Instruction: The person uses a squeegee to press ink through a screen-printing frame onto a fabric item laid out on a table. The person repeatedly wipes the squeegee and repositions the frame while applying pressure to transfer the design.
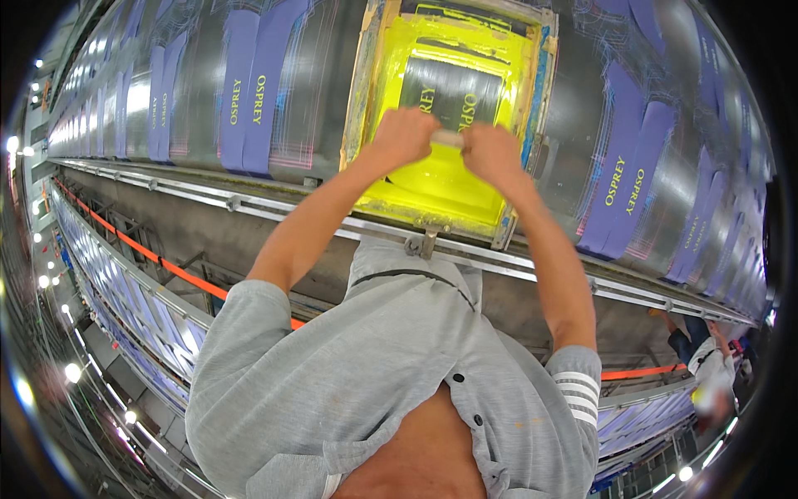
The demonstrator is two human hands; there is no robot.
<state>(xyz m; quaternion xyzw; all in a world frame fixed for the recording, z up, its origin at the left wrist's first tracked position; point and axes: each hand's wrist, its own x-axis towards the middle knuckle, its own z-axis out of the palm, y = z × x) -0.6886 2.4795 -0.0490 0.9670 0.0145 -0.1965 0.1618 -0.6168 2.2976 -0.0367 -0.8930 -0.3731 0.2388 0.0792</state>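
1. Nearest the camera, a grey shirt [391, 374] hangs open, and both forearms reach up and away from it toward the long printing bench [191, 91].
2. A metal rail [274, 204] runs along the bench's near edge, with a clamp holding the screen frame [366, 91] to it.
3. The left hand [405, 137] is closed in a fist around the left end of a pale squeegee handle [447, 138]; the right hand [492, 154] is fisted on its right end, knuckles up.
4. The squeegee sits low in the frame, near the bench's near edge, on mesh flooded with yellow ink [432, 179].
5. Judging by the grip, an even pull would need equal pressure from both hands and a level blade square to the frame.
6. Beyond the hands, the dark open stencil area [453, 87] shows through the mesh.
7. Purple fabric strips [249, 83] lie in rows across the bench, left and right of the frame.
8. Far right, below the bench, another person [706, 358] stands.
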